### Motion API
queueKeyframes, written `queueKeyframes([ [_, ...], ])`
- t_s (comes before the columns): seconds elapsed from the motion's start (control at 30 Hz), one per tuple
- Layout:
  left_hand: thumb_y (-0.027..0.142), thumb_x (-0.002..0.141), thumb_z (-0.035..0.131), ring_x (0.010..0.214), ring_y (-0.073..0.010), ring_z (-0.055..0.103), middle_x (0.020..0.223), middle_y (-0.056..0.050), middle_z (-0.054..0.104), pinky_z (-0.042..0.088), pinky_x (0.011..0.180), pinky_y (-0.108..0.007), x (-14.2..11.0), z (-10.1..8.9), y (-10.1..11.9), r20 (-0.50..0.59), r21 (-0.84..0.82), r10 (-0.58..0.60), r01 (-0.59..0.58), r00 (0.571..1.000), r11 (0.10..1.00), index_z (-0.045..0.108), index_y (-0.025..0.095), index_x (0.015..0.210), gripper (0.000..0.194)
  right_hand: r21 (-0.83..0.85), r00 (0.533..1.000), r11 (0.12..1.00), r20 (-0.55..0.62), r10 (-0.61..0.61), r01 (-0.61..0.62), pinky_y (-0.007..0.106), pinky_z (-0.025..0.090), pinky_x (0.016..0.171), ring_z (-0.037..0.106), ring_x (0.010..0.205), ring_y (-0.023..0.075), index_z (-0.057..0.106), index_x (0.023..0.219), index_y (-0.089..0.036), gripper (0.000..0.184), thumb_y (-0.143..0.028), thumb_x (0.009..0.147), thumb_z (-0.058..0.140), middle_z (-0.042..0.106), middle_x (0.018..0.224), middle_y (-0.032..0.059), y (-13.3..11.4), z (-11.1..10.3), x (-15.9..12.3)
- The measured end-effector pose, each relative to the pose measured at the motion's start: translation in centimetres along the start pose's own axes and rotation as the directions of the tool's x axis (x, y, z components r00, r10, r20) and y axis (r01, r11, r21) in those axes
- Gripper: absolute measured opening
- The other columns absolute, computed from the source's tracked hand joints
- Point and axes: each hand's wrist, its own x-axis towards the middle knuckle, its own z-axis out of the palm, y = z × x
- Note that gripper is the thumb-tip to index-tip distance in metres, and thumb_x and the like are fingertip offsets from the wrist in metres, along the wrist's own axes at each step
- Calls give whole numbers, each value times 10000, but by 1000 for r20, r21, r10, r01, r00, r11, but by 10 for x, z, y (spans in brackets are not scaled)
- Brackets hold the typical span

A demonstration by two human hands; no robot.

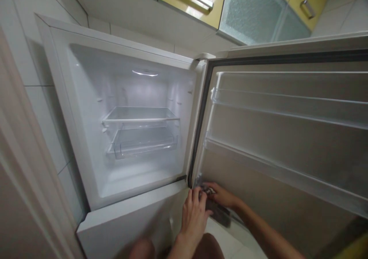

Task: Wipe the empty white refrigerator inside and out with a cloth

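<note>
Low at the hinge side of the open fridge door [276, 132], both hands are close together. My left hand [194, 213] has its fingers bent over a dark, soft-looking cloth [221, 214], its thumb held apart. My right hand [221, 194] reaches in from the right and is closed on the cloth's upper part, where something pale and crumpled shows. The cloth hangs below the hands, partly blurred. My fingertips are partly hidden. Left of the hands stands the lit fridge compartment [86, 136], with a glass shelf [140, 114] and a clear drawer [146, 148] below it.
Clear racks [287, 107] run across the door's inside. Beneath the compartment is a white lower door [126, 228]. Yellow cabinets [192, 2] with metal handles hang above. A pale frame edge [25, 155] rises at the left. My knees show at the bottom.
</note>
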Motion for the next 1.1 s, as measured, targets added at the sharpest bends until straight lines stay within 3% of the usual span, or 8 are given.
queueKeyframes([
  [0.27, 278, 627, 1048, 1566, -405, 481, 1641, -143, 569, 411, 1292, -621, 32, -23, -23, 85, -180, 128, -111, 988, 977, 633, 244, 1415, 891, 51, 986, 995, -137, 97, -91, 502, 516, 1123, 688, 1158, 325, 764, 1242, -157, 599, -481, 739, 786, 769, 1258, 127, -13, -15, -52],
  [0.43, 320, 601, 1048, 1591, -466, 431, 1689, -199, 523, 310, 1286, -760, 32, -26, -14, 69, -258, 102, -81, 992, 963, 650, 227, 1452, 943, -35, 955, 984, -237, -179, 175, 485, 478, 1187, 675, 1293, 323, 771, 1269, -208, 438, -403, 878, 750, 758, 1352, 118, -63, -29, -90],
  [0.6, 123, 869, 755, 1255, -290, 721, 1297, -76, 799, 509, 1183, -522, 56, -47, 7, -4, -311, 160, -154, 987, 938, 744, 249, 1275, 426, -356, 822, 830, -225, -523, 430, 372, 549, 1051, 716, 1179, 243, 727, 1327, -235, 376, -227, 959, 650, 776, 1279, 100, -80, -34, -91],
  [0.73, -49, 827, 513, 1311, -257, 654, 1299, -93, 758, 503, 1165, -438, 58, -71, 4, -96, -274, 219, -237, 971, 932, 706, 207, 1232, 517, -705, 679, 565, -162, -716, 428, 357, 535, 1001, 677, 1151, 235, 660, 1401, -218, 446, -108, 976, 581, 766, 1282, 120, -71, -34, -100],
  [0.87, -78, 692, 558, 1303, -269, 651, 1269, -53, 751, 352, 1306, -526, 25, -85, -19, 4, -199, 378, -370, 926, 907, 700, 258, 1146, 582, -728, 840, 580, -12, -542, 364, 320, 522, 852, 682, 1000, 235, 696, 1192, -203, 201, -322, 1032, 668, 760, 1101, 104, -62, -19, -125],
  [0.93, -52, 691, 635, 1256, -275, 674, 1238, -37, 746, 304, 1328, -570, 10, -88, -30, 93, -156, 426, -409, 900, 899, 693, 274, 1090, 518, -681, 906, 642, 75, -417, 352, 309, 513, 805, 688, 956, 235, 710, 1117, -220, 339, -537, 999, 732, 744, 1034, 73, -60, -10, -136],
  [1.03, 237, 817, 848, 1366, -317, 620, 1341, -68, 702, 232, 1345, -638, 2, -88, -34, 195, -88, 444, -435, 875, 896, 677, 273, 1084, 319, -623, 901, 693, 42, -431, 361, 321, 543, 844, 712, 996, 243, 717, 1184, -232, 497, -687, 986, 697, 748, 1093, 83, -60, -3, -148],
  [1.1, 484, 903, 834, 1420, -320, 589, 1404, -93, 687, 218, 1354, -622, 7, -84, -25, 188, -69, 443, -439, 876, 896, 674, 261, 1129, 355, -649, 822, 657, -83, -563, 384, 325, 564, 887, 726, 1041, 237, 693, 1273, -239, 372, -541, 1062, 647, 755, 1166, 104, -60, -3, -154],
])
